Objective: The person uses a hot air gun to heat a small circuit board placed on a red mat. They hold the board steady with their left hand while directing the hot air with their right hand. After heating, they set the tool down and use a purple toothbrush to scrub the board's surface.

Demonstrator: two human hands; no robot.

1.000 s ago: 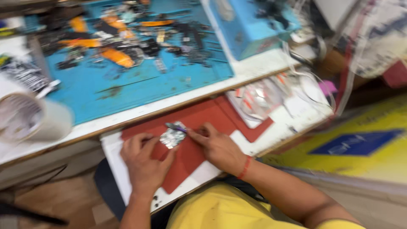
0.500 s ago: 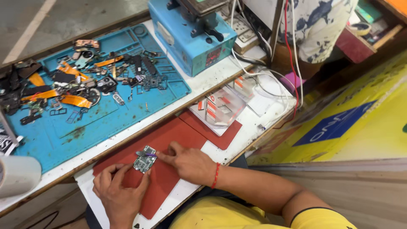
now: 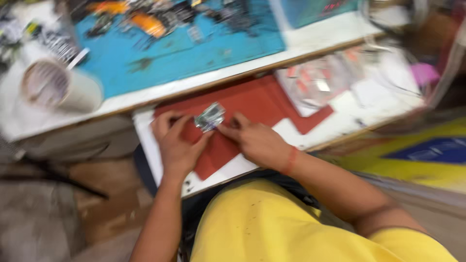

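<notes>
A small circuit board (image 3: 209,117), grey-green and shiny, lies on a red mat (image 3: 252,104) on a white pull-out shelf (image 3: 145,140). My left hand (image 3: 176,145) grips its left side with the fingertips. My right hand (image 3: 255,140), with a red band at the wrist, pinches its right side. The view is blurred, so finer parts of the board cannot be made out.
Behind the shelf lies a blue work mat (image 3: 194,48) with orange and black tools and small parts. A roll of tape (image 3: 60,90) lies at the left. Clear packets with red parts (image 3: 320,80) rest at the right, beside a yellow and blue sheet (image 3: 427,150).
The head camera has swung left and down, blurring the view. Both hands stay on the circuit board on the red mat, in much the same grip.
</notes>
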